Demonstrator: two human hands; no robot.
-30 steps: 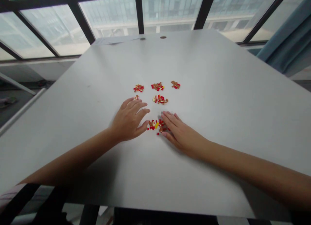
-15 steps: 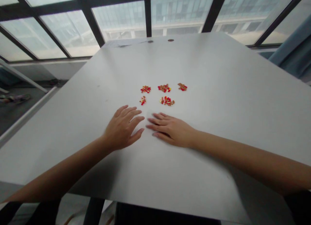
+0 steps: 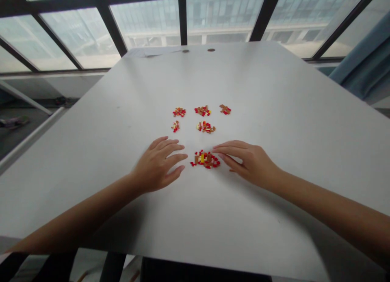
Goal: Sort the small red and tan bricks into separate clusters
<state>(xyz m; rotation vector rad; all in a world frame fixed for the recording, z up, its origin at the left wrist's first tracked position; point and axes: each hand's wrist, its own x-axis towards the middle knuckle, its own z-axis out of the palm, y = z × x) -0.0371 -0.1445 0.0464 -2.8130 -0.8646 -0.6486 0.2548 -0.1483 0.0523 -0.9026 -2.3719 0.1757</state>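
A pile of small toy building bricks [image 3: 205,159] in red, brown, yellow and cream lies on the white table [image 3: 170,233] between my hands. My left hand [image 3: 161,164] hovers close to the pile's left side, its fingers spread and holding nothing. On the other side, my right hand [image 3: 248,160] is at the pile's right edge. Its fingers stretch toward the bricks, with the thumb apart from them. Whether its fingertips touch a brick is hard to make out.
Beyond my hands lie several smaller brick heaps: back left [image 3: 179,111], back middle [image 3: 202,110], back right [image 3: 225,109], front left [image 3: 176,126] and front middle [image 3: 206,127]. Two dark round discs [image 3: 211,50] sit at the far edge, before the windows.
My right hand has lifted from lying flat and moved right, uncovering the brick pile. My left hand has shifted slightly right. The view has moved a little.
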